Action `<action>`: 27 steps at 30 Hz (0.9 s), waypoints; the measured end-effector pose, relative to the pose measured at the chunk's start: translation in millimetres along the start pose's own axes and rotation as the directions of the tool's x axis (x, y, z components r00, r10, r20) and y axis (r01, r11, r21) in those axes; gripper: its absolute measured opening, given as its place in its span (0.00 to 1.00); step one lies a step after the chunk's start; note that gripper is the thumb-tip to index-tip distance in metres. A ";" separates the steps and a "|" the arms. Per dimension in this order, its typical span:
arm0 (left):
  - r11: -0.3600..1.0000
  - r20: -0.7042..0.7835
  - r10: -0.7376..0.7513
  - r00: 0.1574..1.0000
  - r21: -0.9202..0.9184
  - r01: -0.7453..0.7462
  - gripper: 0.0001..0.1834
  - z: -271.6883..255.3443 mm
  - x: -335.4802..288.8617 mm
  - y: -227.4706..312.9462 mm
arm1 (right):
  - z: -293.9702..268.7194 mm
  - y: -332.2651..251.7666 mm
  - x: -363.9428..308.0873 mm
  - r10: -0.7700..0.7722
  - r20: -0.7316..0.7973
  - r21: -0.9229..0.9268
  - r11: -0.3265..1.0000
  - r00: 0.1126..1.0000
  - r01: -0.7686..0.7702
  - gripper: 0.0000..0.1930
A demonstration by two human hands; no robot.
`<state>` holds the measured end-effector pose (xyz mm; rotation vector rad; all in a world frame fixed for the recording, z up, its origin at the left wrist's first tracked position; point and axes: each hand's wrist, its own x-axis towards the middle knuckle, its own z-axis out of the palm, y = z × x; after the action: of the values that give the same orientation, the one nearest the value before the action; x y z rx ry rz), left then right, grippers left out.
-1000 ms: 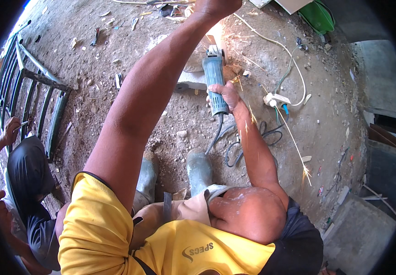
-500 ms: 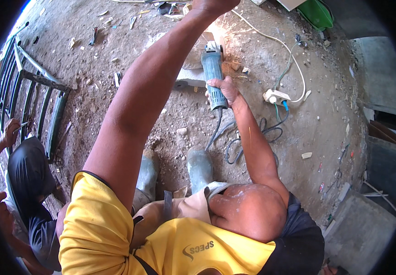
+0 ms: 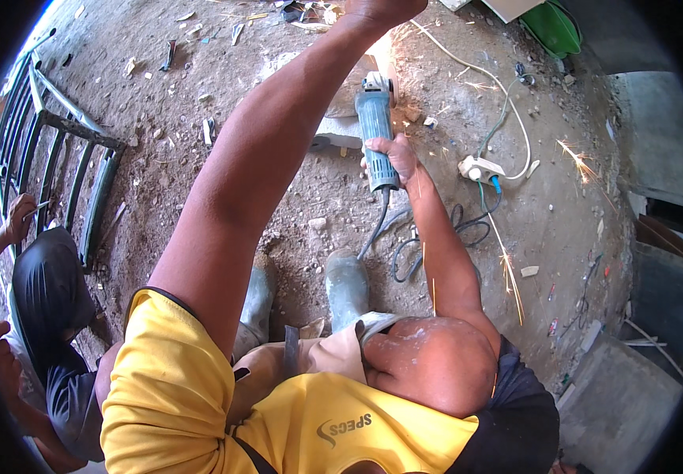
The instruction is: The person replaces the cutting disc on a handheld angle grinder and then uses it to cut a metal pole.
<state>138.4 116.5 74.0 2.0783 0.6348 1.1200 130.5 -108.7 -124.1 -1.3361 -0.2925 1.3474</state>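
Note:
My right hand (image 3: pixel 398 158) is closed around the rear body of a blue angle grinder (image 3: pixel 374 118). The grinder's disc (image 3: pixel 393 79) is at its far end, and bright sparks (image 3: pixel 389 51) spray from around it. What the disc touches is lost in the glare. My left arm reaches far ahead, and only the wrist and back part of my left hand (image 3: pixel 385 8) show at the upper edge. Its fingers are out of the picture. A pale block (image 3: pixel 340 130) lies on the ground left of the grinder. The grinder's cord (image 3: pixel 374 225) trails back toward my boots.
A white extension socket (image 3: pixel 479 167) with a blue plug lies right of my forearm. Coiled black cable (image 3: pixel 460 225) lies beside my right arm. At left, a dark metal frame (image 3: pixel 73 138) stands near another person's hand (image 3: pixel 21 217). A green container (image 3: pixel 551 28) sits far right.
The view has shifted slightly, so the grinder appears a little lower and further right. Sparks now fly out to the right and back over my right forearm. My right grip is unchanged.

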 end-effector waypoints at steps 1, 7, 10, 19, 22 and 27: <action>1.000 0.003 -0.002 1.000 0.022 0.002 0.12 0.0 0.8 -0.8 | -0.5 0.2 2.0 0.006 0.009 0.006 1.000 1.000 -0.006 0.19; 0.999 0.005 -0.022 1.000 0.046 0.021 0.13 1.1 0.6 -1.3 | -0.5 -1.7 5.3 0.023 0.020 0.013 1.000 1.000 -0.024 0.19; 0.998 0.021 -0.039 0.999 0.046 0.038 0.13 -0.4 0.7 -0.5 | -0.2 -1.4 4.2 0.029 0.018 0.000 1.000 0.999 -0.029 0.19; 0.999 0.022 -0.016 1.000 0.043 0.015 0.13 -0.1 0.7 -1.9 | 3.8 -2.9 -12.9 0.022 0.009 0.011 1.000 1.000 -0.022 0.19; 0.999 0.014 -0.011 1.000 0.049 0.010 0.12 0.0 0.6 -2.5 | 6.1 -4.6 -15.3 0.018 0.002 0.019 1.000 1.000 -0.018 0.19; 0.996 0.029 -0.068 0.997 0.056 0.066 0.11 -2.8 1.2 2.0 | 3.3 -3.0 -5.3 0.023 0.008 0.006 1.000 1.000 -0.023 0.18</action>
<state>136.8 117.0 77.3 2.1009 0.7228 1.0418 127.8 -110.3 -118.0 -1.3323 -0.2794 1.3720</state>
